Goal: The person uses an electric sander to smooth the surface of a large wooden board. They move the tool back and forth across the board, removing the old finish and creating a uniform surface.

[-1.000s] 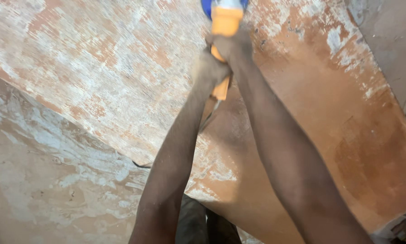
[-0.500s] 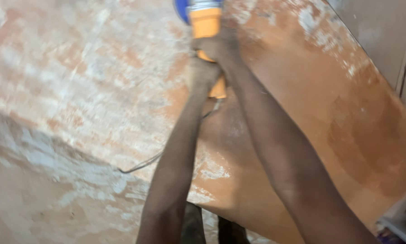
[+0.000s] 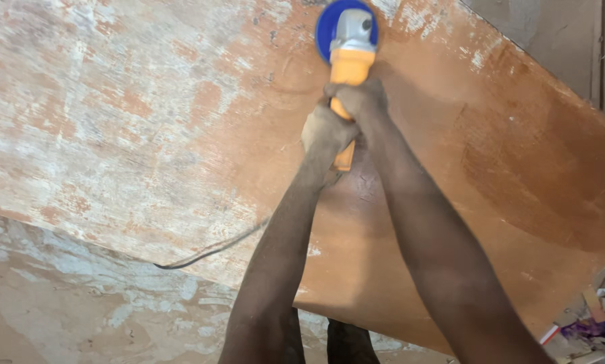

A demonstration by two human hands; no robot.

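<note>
Both hands clasp the orange sander (image 3: 346,74), right hand (image 3: 356,98) above left hand (image 3: 324,129), its long axis pointing up-frame to the blue disc (image 3: 329,30) flat on the wooden board (image 3: 147,114).

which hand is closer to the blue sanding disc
Right. The right hand grips the orange tool body just below the blue sanding disc; the left hand holds farther back along the handle, behind the right.
</note>
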